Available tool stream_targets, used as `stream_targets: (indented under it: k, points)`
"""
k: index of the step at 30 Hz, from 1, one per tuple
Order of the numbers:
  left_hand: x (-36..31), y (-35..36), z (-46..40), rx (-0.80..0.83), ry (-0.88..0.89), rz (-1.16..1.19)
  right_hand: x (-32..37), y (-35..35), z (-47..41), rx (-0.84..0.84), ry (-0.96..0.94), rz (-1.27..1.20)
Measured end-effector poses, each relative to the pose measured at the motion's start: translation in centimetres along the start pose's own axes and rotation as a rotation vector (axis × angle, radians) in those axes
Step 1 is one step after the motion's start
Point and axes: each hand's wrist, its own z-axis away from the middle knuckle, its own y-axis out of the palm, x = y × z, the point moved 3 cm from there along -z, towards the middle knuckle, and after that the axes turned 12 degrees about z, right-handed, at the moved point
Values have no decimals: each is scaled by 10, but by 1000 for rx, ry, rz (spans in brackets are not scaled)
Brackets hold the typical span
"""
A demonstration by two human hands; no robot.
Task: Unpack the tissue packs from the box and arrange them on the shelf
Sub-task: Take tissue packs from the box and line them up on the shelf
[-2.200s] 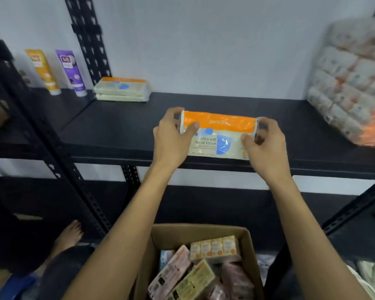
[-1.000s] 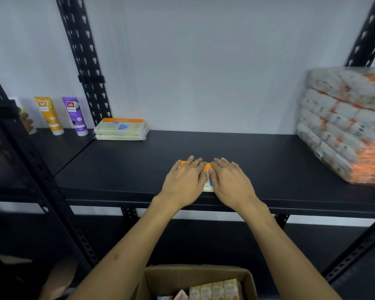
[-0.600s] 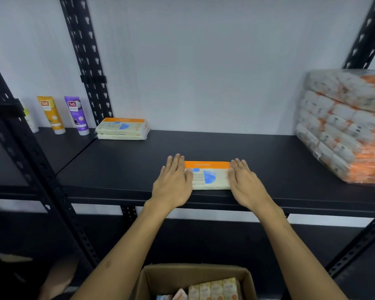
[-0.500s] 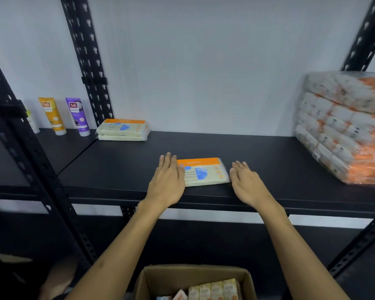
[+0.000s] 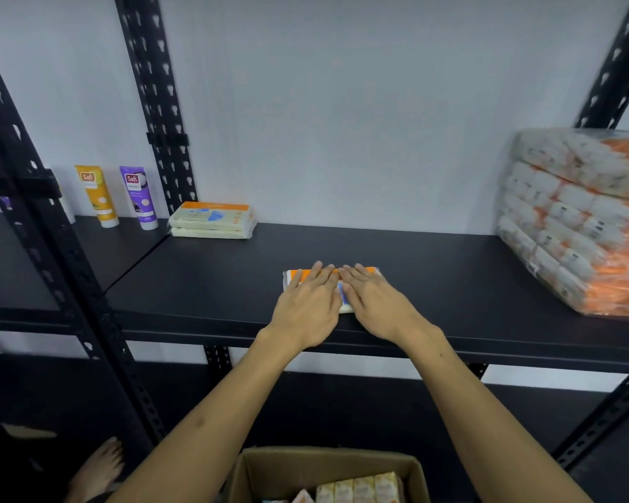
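Head view: a tissue pack lies flat near the front edge of the black shelf, its long axis running left to right along that edge. The left hand and right hand rest palm-down on top of it, side by side, fingers extended; neither grip is closed around anything. The pack sits directly beneath both palms, equally near each. Below, the cardboard box holds more packs, so unpacking looks unfinished.

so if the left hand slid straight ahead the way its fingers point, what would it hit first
Nothing on the shelf, it seems: the left hand lies flat on the tissue pack, with bare shelf beyond, then the back wall.
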Motion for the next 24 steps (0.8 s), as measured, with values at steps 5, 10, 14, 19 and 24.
stream_targets:
  k: [5,10,14,19,24]
  points:
    - [0,1,12,-47,-24,-30,-3,3,15,-40,44,2]
    - [7,-2,29,-60,-95,7,-5,5,33,-56,108,55]
    - [13,-4,38,-51,-125,65,-19,3,52,-20,194,-5]
    - [13,-8,41,21,-164,134,-21,-2,64,30,196,-64]
    - [14,-10,36,60,-155,170,-3,-25,53,-105,170,88]
